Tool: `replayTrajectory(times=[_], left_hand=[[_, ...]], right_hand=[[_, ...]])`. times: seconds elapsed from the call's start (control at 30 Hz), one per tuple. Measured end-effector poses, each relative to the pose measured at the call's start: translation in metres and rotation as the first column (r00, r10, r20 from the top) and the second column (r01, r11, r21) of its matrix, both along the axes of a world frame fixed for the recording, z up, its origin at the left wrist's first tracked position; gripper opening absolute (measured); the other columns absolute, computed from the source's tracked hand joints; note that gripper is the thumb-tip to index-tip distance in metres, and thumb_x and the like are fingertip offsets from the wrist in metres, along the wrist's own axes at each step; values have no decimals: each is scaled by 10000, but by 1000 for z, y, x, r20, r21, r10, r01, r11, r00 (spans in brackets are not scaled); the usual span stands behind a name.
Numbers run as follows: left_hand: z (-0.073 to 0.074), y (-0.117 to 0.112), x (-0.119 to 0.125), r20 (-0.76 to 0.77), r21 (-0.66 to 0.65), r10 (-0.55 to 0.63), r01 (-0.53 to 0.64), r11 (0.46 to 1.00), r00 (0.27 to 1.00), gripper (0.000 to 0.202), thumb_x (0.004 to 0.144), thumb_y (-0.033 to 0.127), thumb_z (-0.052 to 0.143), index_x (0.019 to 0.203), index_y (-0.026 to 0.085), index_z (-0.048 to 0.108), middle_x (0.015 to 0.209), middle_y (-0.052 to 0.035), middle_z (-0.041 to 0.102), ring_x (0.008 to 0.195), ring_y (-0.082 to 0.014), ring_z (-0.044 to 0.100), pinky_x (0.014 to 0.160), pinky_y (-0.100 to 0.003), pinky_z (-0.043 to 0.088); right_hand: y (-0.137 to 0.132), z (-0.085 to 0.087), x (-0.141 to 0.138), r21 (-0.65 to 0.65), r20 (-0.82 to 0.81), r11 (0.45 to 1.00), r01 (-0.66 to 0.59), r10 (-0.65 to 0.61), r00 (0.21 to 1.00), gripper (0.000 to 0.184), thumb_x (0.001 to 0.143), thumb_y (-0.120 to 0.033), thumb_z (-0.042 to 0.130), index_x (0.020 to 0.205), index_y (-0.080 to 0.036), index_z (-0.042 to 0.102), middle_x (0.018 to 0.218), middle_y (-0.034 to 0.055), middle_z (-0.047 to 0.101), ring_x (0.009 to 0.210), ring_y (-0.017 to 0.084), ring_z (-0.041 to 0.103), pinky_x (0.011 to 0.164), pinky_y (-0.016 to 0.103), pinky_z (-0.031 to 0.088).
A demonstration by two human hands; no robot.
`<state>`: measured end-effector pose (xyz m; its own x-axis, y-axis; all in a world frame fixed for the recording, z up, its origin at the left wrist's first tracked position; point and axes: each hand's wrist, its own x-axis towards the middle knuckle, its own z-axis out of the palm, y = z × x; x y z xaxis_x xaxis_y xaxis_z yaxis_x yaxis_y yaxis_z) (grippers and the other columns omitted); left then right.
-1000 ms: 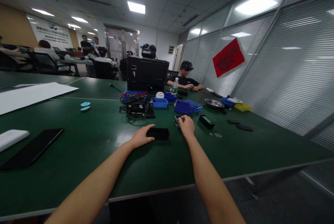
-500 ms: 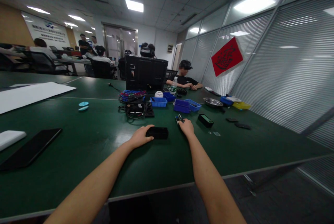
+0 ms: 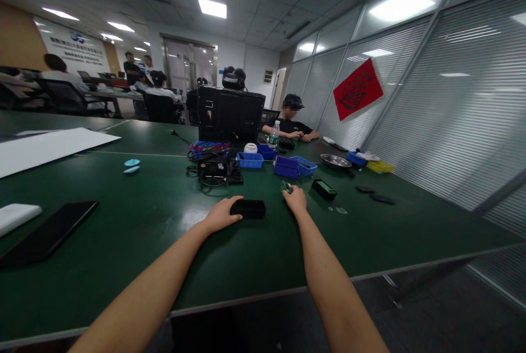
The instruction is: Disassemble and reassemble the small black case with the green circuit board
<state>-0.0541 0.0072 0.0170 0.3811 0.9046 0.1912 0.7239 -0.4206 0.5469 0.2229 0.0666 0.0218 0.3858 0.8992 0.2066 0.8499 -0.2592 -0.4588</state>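
Note:
My left hand (image 3: 224, 214) grips the left end of a black rectangular case (image 3: 251, 209) on the green table, thumb on the near side and fingers on the far side. To the right of it, my right hand (image 3: 295, 199) is closed on a small green circuit board (image 3: 285, 186) with parts on it. Part of the board is hidden by the fingers. Just right of that hand lies a second black case (image 3: 324, 190) with a green top face. Small clear pieces (image 3: 341, 210) rest on the table beyond it.
Blue bins (image 3: 250, 160), a power adapter with cables (image 3: 212, 170) and a monitor (image 3: 231, 114) stand behind my hands. A metal bowl (image 3: 336, 161) and dark flat pieces (image 3: 382, 199) lie to the right. A black panel (image 3: 51, 232) lies left. A person (image 3: 291, 120) sits across.
My right hand has turned the circuit board, so its green face shows more now. The left hand and the black case have stayed in place.

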Motion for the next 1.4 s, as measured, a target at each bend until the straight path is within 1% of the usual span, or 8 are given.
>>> replayTrajectory(times=[0.13,0.27,0.43,0.63,0.87,1.17,1.3,1.4], left_hand=[[0,0,0,1,1,0,0,1000,1000,617,668,331,595,1251,276,401,1053,-39,576,967,-207,532,845,-302,400],[1,-1,0,-2,-2,-3,3,1000,1000,612,675,324,589,1254,271,398,1063,-41,575,981,-207,527,854,-305,396],[-2,1,-1,-3,21,-16,16,1000,1000,619,678,339,588,1260,273,388,1062,-42,578,969,-204,536,841,-299,400],[-6,4,-1,16,10,25,-25,1000,1000,721,660,363,610,1306,236,317,1100,-74,565,988,-214,540,838,-295,402],[-7,4,-1,22,11,29,-30,1000,999,697,663,357,606,1292,231,335,1083,-66,569,975,-210,543,844,-299,400],[-6,5,-1,27,12,29,-29,999,999,684,655,353,612,1274,211,358,1062,-71,575,956,-212,546,831,-303,406],[-7,7,-1,37,11,27,-27,1000,999,621,648,343,616,1217,209,408,1055,-64,580,956,-208,545,827,-297,406],[-9,9,-2,41,15,27,-27,1000,999,595,642,347,623,1189,217,430,1047,-57,584,952,-205,548,823,-296,408]], right_hand=[[4,0,0,3,-143,995,-97,97,985,336,798,-368,415,944,-168,641,939,76,641,897,193,579,739,238,408],[3,2,2,-87,-95,995,-44,35,995,391,832,-364,336,864,-156,665,889,111,649,870,225,589,703,270,413],[0,6,3,-89,-30,996,15,-18,999,492,850,-461,282,1000,-141,623,991,147,606,923,246,563,731,308,414],[-9,10,-12,-51,51,999,12,-9,999,720,716,-640,433,1197,-106,475,1129,192,497,1047,298,468,811,373,396],[-10,13,-9,-91,110,996,16,-6,994,495,747,-386,494,1176,-139,503,1119,161,495,1035,294,472,804,355,404],[-5,9,1,-76,147,997,-22,33,989,412,744,-353,536,1084,-124,577,1058,182,553,1001,286,516,808,348,398],[-2,6,-1,-17,4,994,-109,109,994,389,670,-305,626,1013,-123,605,1038,168,583,967,278,545,801,350,409],[-2,6,-11,80,-376,965,-250,262,889,332,633,-264,652,936,-133,613,936,120,623,862,240,585,719,330,449]])
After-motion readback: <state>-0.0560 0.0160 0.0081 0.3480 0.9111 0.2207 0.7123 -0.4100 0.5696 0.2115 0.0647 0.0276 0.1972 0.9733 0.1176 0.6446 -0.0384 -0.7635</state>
